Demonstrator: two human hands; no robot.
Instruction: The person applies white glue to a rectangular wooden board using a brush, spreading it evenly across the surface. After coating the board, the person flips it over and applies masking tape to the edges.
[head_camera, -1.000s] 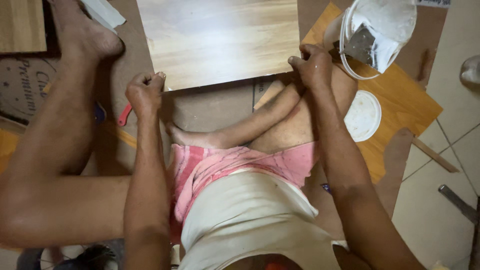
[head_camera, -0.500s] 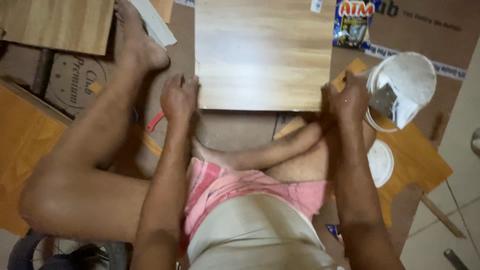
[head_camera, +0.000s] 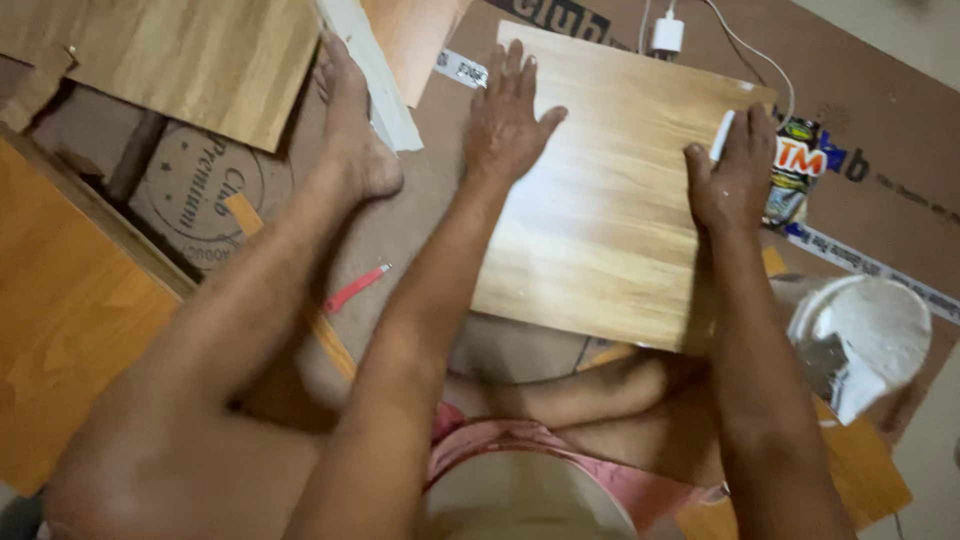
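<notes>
A light wood-grain panel lies flat on brown cardboard in front of me. My left hand rests palm down with fingers spread on the panel's far left corner. My right hand lies on the panel's right edge and holds a thin white stick-like thing between its fingers. I sit on the floor with my left leg stretched out, its foot beside the panel.
A white bucket holding a scraper stands at the right. A printed sachet, a white charger plug with cable, a red pencil, another wood-grain panel and an orange board lie around.
Both hands have slid from the panel's near edge to its far part. The view has tilted, so the panel sits higher and skewed.
</notes>
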